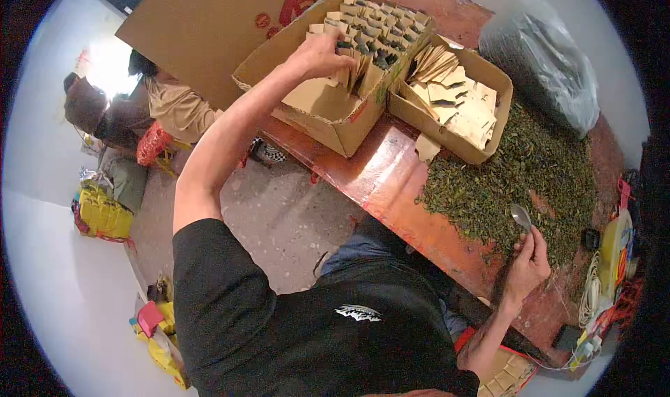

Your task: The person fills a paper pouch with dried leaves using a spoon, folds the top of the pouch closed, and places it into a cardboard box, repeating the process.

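My left hand (pixel 322 56) reaches into the large cardboard box (pixel 336 133), its fingers closed at the edge of the upright brown paper packets (pixel 373 28) standing in rows there. The packets partly hide its fingertips. My right hand (pixel 527 268) holds a metal spoon (pixel 520 215), bowl pointing up and away, over the near edge of a wide heap of dried green leaves (pixel 516 177). Between the large box and the heap stands a smaller cardboard box (pixel 447 133) with loose, flat paper packets (pixel 464 104) inside.
A clear plastic bag (pixel 541 65) stands behind the leaves. One paper packet (pixel 426 148) lies on the reddish table (pixel 391 187) beside the small box. A large cardboard sheet (pixel 209 34) rises at the back left. Another box of packets (pixel 506 376) is below my right forearm.
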Available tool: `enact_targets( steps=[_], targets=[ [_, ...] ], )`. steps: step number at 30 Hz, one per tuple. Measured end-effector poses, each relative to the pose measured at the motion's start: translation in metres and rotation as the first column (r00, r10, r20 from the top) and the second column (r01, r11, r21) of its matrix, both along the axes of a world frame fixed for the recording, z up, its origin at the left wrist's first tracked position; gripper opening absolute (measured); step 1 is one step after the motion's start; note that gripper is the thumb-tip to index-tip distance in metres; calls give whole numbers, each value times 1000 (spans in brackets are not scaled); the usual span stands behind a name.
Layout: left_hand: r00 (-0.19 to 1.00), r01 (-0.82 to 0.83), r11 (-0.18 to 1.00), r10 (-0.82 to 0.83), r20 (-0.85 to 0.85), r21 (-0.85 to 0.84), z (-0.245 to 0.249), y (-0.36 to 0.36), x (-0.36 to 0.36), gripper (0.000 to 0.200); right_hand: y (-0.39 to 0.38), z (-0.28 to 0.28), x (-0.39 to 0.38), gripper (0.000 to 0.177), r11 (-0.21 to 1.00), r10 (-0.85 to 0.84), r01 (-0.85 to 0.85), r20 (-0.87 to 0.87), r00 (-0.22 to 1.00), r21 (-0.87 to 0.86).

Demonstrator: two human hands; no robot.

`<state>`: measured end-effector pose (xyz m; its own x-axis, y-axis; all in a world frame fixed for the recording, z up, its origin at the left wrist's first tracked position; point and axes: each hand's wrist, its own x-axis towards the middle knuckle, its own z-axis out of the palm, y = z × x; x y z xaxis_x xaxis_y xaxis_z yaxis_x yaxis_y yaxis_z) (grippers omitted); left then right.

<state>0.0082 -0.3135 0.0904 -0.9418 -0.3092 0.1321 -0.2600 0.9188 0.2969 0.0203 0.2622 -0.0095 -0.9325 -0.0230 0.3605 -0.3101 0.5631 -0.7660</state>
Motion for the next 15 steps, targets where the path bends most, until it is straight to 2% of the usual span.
enact_targets(
  steps=[3,6,10,15],
  targets=[
    [1000,-25,999,24,14,45,6,6,4,73,0,3,1,23,1000,-5,5,30,1000,16],
    [999,8,1000,-8,-32,8,4,3,7,73,-1,0,2,23,1000,-11,11,38,999,-1],
    [1000,-22,997,21,20,71,8,6,11,72,-2,1,5,23,999,-14,16,71,997,-29],
    [999,-51,995,51,7,86,3,2,11,71,3,-10,3,22,999,-16,18,42,999,-43]
  ],
)
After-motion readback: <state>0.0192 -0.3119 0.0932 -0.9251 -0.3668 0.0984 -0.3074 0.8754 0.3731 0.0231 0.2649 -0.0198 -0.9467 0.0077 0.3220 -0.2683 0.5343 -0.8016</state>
